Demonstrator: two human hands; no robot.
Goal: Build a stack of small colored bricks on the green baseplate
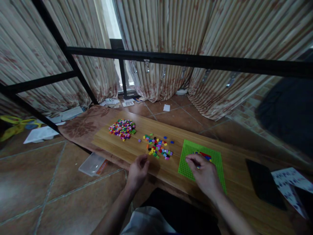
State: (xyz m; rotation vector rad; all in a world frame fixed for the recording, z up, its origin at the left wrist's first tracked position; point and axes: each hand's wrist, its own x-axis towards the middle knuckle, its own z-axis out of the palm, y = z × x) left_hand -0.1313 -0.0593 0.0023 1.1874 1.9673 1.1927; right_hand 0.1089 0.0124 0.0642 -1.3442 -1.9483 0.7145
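My left hand (139,170) is over the near edge of the wooden board, its fingers curled together; what they hold, if anything, is too small to tell. My right hand (204,169) hovers over the green baseplate (185,163), thumb and forefinger pinched; nothing can be made out between them. Red, blue and yellow bricks (205,156) lie on the baseplate, partly hidden by that hand. Between my hands and farther back is a loose scatter of small coloured bricks (158,147). A denser pile of bricks (122,128) sits at the board's left.
A black tablet-like object (264,182) and a printed sheet (293,182) lie at the right. On the tiled floor at the left is a clear plastic box (92,164). A black metal rail (171,58) crosses in front of the curtains (161,26).
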